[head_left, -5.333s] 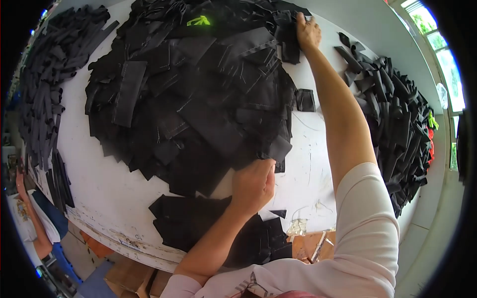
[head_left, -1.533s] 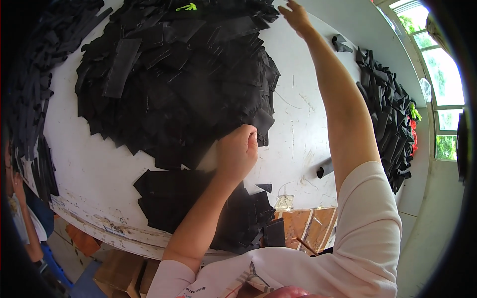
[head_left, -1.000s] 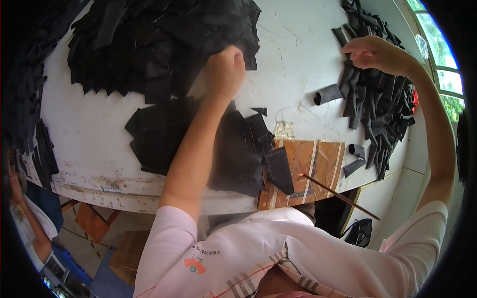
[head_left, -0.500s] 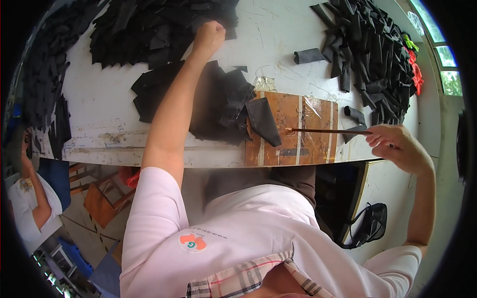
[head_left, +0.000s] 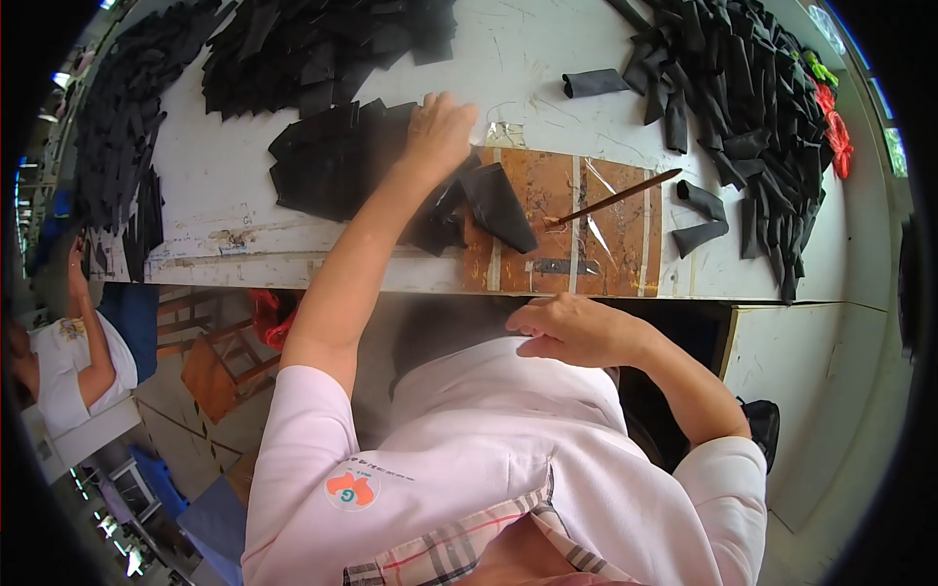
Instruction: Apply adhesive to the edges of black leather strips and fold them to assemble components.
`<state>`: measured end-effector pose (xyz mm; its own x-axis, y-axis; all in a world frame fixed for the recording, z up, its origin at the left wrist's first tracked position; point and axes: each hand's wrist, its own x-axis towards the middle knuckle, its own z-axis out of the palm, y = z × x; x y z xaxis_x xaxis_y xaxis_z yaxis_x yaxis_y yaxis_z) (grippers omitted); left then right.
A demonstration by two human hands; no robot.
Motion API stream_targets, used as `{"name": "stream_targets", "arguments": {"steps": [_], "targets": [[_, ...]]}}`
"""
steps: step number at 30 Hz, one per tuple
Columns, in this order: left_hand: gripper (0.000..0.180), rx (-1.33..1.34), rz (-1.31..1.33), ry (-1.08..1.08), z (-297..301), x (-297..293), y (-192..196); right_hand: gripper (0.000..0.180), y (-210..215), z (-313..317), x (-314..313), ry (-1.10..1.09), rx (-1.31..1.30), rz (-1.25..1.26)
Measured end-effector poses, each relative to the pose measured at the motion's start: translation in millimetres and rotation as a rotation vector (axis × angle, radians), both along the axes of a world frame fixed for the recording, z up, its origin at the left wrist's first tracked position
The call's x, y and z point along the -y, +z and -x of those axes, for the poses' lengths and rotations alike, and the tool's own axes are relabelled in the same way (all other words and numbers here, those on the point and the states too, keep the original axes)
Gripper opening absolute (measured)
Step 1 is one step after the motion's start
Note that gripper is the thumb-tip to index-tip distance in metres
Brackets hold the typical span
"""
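Note:
Over the near stack of dark flat pieces (head_left: pixel 332 161) is my left hand (head_left: pixel 442 132), its fingers curled down. What they hold, if anything, is hidden beneath them. My right hand (head_left: pixel 576 330) is just off the table's front edge, above my lap. Its thumb is apart from the bent fingers, and nothing shows between them. A thin brown stick (head_left: pixel 620 198) lies slanted on a brown taped board (head_left: pixel 625 264), its near tip on the board's stained middle. One dark tapered piece (head_left: pixel 500 208) overlaps the board's left part, beside the stack.
A large dark heap (head_left: pixel 293 59) lies at the far left-centre, another (head_left: pixel 112 127) along the left edge. Rolled dark pieces (head_left: pixel 728 107) pile up at the right, near a red bag (head_left: pixel 836 137). Another person (head_left: pixel 83 361) sits at the left, near a wooden stool (head_left: pixel 215 376).
My left hand has come back from the far heap to the near stack. My right hand has let go of the stick and moved left and nearer to me; the stick now lies slanted.

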<state>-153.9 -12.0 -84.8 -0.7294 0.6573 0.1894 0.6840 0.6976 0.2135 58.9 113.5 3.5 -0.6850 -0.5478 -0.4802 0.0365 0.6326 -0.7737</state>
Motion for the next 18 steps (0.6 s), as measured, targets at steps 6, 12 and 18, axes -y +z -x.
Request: {"name": "stream_targets", "arguments": {"steps": [6, 12, 18], "targets": [[0.007, -0.005, -0.101, -0.048, 2.2, 16.2, -6.1, 0.027, -34.3, -3.9, 22.8, -0.189, -0.301, -0.005], [0.012, -0.017, -0.246, -0.023, -31.9, 38.7, 4.2, 0.029, -63.3, 19.5, 34.8, -0.555, -0.897, -0.144], [0.028, -0.026, 0.037, 0.145, -50.0, 20.5, 13.0, 0.041, -94.6, 43.2, 36.3, -0.524, -0.971, -0.46]]}}
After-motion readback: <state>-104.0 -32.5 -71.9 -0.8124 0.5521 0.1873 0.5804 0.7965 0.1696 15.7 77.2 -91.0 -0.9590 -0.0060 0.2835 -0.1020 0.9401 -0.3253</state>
